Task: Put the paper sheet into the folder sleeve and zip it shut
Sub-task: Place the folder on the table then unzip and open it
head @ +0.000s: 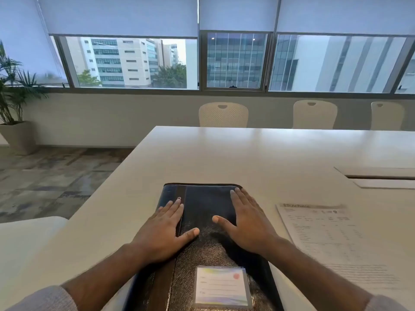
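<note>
A dark leather-look folder (205, 203) lies closed on the white table (247, 151) right in front of me, a label card (222, 286) in a clear pocket on its near end. My left hand (164, 230) rests flat on the folder's left side, fingers spread, close to a small metal ring (179, 198). Flat on the folder's right side lies my right hand (247, 223), fingers reaching its far right corner. The printed paper sheet (332, 239) lies on the table to the right of the folder, apart from both hands.
A recessed cable hatch (379, 176) sits in the tabletop at the far right. Three white chairs (223, 115) stand along the table's far side under the windows. A potted plant (13, 104) stands on the floor at the far left.
</note>
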Action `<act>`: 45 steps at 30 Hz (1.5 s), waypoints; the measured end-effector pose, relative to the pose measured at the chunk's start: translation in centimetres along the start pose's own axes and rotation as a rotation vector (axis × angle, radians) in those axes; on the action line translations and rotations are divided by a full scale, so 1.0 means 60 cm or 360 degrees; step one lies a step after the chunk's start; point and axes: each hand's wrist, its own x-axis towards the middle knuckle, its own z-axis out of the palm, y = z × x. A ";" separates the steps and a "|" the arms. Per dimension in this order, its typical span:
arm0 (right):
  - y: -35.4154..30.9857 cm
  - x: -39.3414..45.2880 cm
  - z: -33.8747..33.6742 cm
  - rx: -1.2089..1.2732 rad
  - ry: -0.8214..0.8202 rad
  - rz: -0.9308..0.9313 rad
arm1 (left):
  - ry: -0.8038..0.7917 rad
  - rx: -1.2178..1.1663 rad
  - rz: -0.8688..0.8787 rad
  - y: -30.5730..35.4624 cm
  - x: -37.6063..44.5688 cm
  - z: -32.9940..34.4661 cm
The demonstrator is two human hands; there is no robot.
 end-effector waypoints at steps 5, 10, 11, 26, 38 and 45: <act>0.012 0.001 0.019 -0.0050 -0.0157 -0.0027 | 0.0043 0.0063 0.0026 -0.002 0.009 -0.003; 0.019 -0.005 0.034 -0.0191 -0.0296 -0.0075 | 0.0251 0.0102 0.0062 -0.020 0.048 -0.011; 0.020 -0.006 0.034 -0.0197 -0.0308 -0.0082 | 0.0260 0.0082 0.0039 -0.025 0.058 -0.011; 0.020 -0.016 0.022 -0.0159 -0.0288 -0.0162 | 0.0324 -0.0518 -0.0541 -0.117 0.144 0.012; 0.024 0.107 0.019 -0.0040 -0.0045 -0.0194 | 0.0349 -0.0548 -0.0475 -0.123 0.148 0.013; 0.013 0.205 0.036 0.0043 -0.0133 -0.0082 | 0.0410 -0.0575 -0.0406 -0.128 0.146 0.016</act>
